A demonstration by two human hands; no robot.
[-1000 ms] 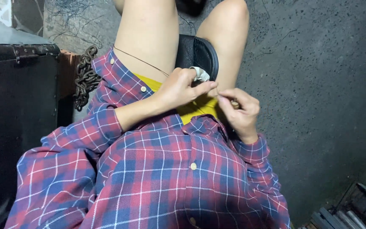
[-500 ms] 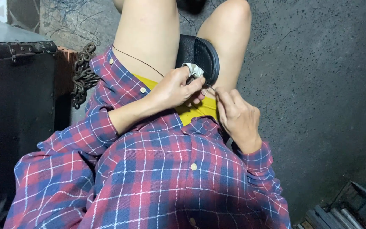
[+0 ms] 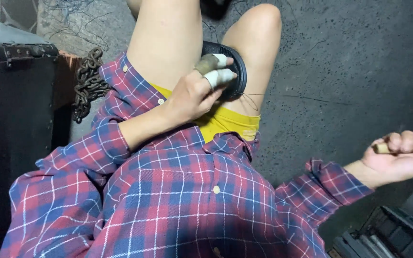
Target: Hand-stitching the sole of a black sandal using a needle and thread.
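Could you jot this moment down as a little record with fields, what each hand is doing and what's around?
left hand: tape-wrapped fingers resting on round black disc between the knees
right hand: stretched out to the side, closed on short tan wooden stick
clothing: red-blue plaid shirt
nearby: rusty chain, black case
floor: dark concrete

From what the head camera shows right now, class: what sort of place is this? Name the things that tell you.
Probably a rough workshop or work yard: a bare concrete floor, a rusty chain beside a black case, and a black round spool of thin wire between the seated person's knees.
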